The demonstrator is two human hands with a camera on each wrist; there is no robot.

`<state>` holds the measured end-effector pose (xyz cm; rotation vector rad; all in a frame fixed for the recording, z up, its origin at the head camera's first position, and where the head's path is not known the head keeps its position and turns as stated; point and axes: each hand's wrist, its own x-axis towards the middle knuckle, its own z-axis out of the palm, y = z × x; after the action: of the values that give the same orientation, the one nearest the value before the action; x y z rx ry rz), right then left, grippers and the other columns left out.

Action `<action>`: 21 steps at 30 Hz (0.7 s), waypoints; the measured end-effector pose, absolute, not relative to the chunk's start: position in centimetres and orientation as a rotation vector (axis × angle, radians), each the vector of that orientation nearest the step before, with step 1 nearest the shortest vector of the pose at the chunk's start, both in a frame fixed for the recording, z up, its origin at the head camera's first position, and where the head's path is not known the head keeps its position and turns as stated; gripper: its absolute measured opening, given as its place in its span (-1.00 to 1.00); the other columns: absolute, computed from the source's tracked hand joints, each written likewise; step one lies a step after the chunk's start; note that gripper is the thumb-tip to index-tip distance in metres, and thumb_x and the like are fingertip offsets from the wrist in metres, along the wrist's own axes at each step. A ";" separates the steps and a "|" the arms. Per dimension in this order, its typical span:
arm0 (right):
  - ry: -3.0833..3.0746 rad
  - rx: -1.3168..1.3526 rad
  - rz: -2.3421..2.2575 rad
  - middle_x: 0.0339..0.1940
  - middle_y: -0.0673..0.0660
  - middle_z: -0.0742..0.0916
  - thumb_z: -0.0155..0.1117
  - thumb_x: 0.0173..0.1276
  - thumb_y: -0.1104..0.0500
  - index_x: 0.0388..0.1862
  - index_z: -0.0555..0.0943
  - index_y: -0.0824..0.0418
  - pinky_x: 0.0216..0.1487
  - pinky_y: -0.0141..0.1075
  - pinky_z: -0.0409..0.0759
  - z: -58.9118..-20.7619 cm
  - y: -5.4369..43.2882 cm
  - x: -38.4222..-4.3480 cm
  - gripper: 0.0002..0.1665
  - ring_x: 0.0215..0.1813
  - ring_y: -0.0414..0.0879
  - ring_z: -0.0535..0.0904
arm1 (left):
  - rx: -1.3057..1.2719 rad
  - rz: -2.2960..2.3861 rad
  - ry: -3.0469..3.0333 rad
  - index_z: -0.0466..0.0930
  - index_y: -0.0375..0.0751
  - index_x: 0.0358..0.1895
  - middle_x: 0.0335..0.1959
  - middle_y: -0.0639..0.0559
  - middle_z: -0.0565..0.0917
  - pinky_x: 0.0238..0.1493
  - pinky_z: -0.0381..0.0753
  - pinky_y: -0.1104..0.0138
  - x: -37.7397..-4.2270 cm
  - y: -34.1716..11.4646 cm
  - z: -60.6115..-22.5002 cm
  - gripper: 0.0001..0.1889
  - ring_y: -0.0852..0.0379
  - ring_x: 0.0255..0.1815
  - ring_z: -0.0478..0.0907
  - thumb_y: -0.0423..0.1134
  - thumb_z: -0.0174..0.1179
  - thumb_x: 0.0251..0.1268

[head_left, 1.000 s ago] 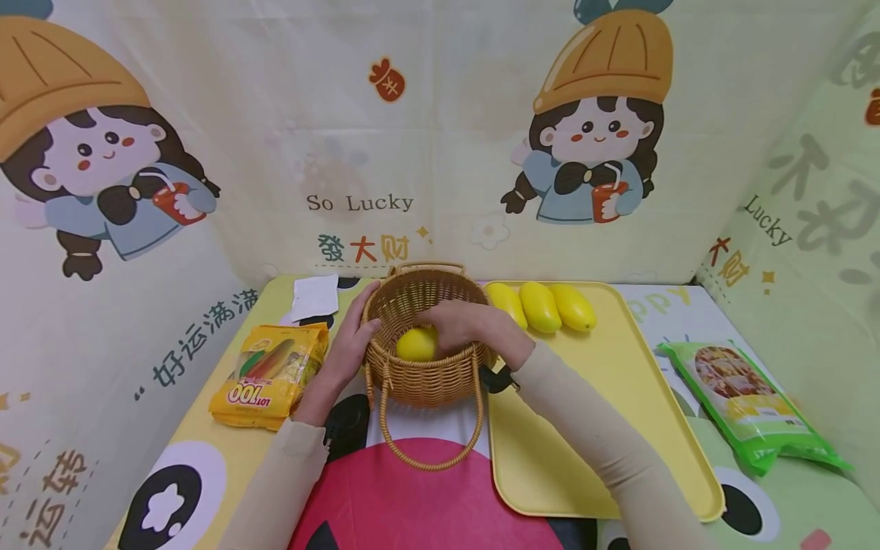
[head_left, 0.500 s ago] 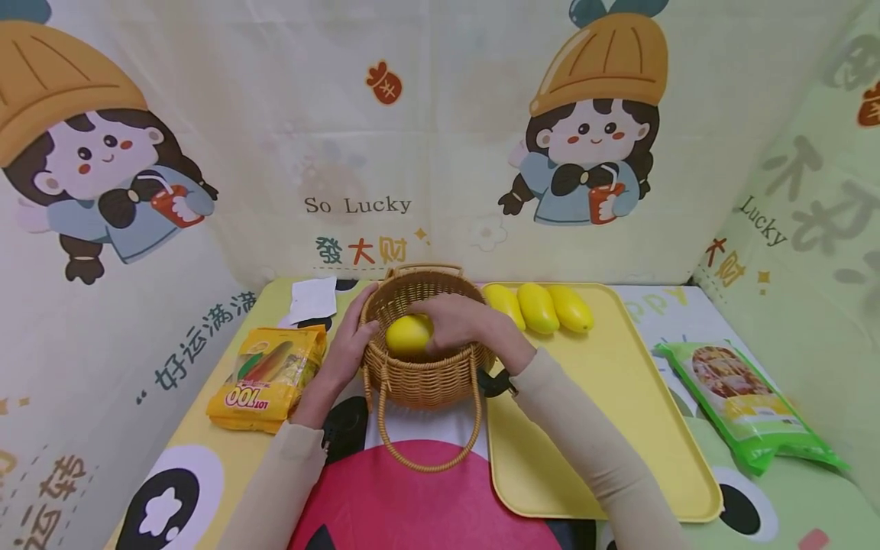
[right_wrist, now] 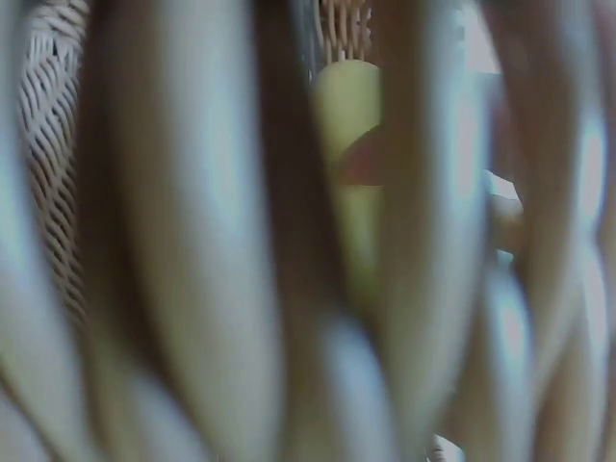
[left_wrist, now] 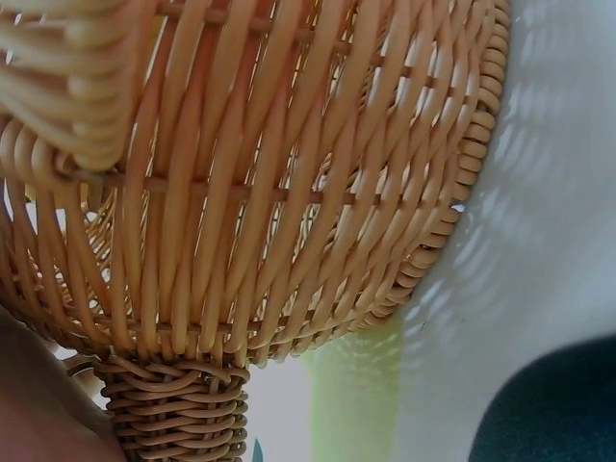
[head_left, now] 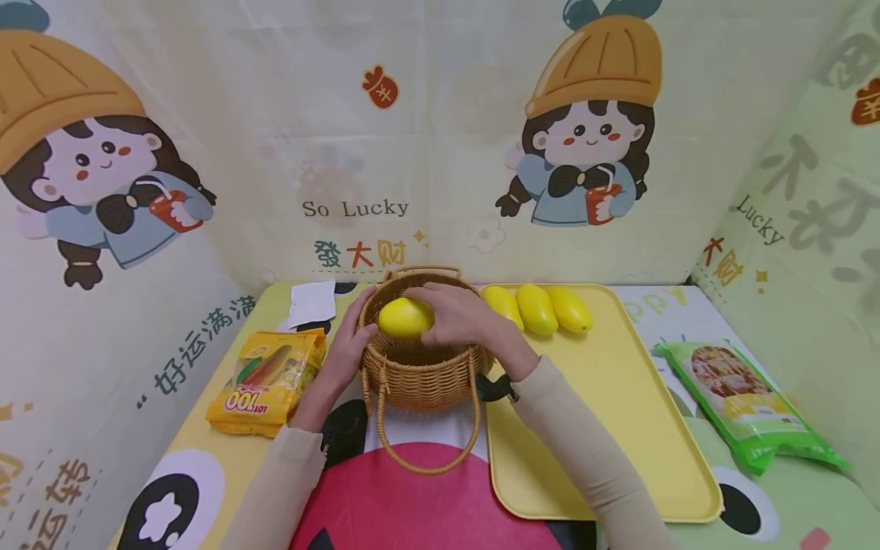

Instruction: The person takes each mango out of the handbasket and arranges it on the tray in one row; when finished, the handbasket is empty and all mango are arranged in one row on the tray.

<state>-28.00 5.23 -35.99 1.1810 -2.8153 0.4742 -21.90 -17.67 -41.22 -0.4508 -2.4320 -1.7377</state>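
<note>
A brown wicker basket [head_left: 429,386] stands upright in the middle of the head view, its front handle folded down. My left hand [head_left: 347,342] grips its left rim; the left wrist view is filled by the woven side. Over the basket opening, my right hand [head_left: 455,315] holds a yellow mango [head_left: 406,318] from its right side. Through blurred wicker strands in the right wrist view, part of the mango [right_wrist: 348,96] shows. Several fingers of each hand are hidden.
Right of the basket lies a yellow tray [head_left: 591,428] with three mangoes [head_left: 537,309] at its far edge. A yellow snack bag [head_left: 268,382] and white paper [head_left: 312,303] lie left. A green food package [head_left: 749,405] lies far right.
The mango has risen from inside the basket to about rim height, moving slightly left, with my right hand. My left hand stays at the left rim.
</note>
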 end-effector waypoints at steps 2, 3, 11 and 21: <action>-2.797 1.165 0.472 0.16 -0.01 0.64 0.32 0.03 -0.07 0.44 0.40 -0.12 -0.07 -0.21 0.56 -36.0 5.2 -28.0 -0.11 -0.01 -0.14 0.56 | -0.444 -1.738 -2.439 -0.05 -0.05 0.61 0.61 -0.12 0.02 0.49 0.15 -0.25 -21.4 -17.5 -40.5 -0.31 -0.19 0.60 0.03 -0.25 -0.14 0.42; -2.787 1.156 0.466 0.17 -0.01 0.64 0.32 0.02 -0.08 0.44 0.39 -0.13 -0.07 -0.22 0.57 -36.0 5.2 -28.0 -0.10 0.00 -0.15 0.56 | -0.443 -1.733 -2.443 -0.05 -0.09 0.60 0.61 -0.14 0.02 0.49 0.14 -0.25 -21.3 -17.5 -40.3 -0.31 -0.19 0.60 0.03 -0.26 -0.14 0.42; -2.733 1.123 0.568 0.25 0.02 0.62 0.37 0.06 -0.09 0.46 0.38 -0.07 0.02 -0.17 0.58 -35.9 5.8 -27.3 -0.10 0.10 -0.10 0.56 | -0.426 -1.710 -2.437 -0.04 0.08 0.61 0.63 -0.01 0.01 0.54 0.04 -0.23 -22.7 -18.1 -42.8 -0.31 -0.11 0.63 -0.04 -0.23 -0.14 0.43; -2.569 1.021 0.789 0.08 -0.01 0.63 0.35 0.03 -0.07 0.44 0.40 -0.10 -0.15 -0.22 0.54 -35.1 8.2 -26.7 -0.11 -0.10 -0.12 0.52 | -0.454 -1.718 -2.386 -0.01 0.26 0.58 0.61 0.06 0.05 0.46 0.18 -0.27 -22.9 -18.0 -43.4 -0.33 -0.16 0.59 0.07 -0.18 -0.14 0.43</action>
<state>-26.72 8.20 -35.07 1.0210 -2.5691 0.7888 -22.89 -17.97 -43.35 -0.4537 -2.3860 -1.7183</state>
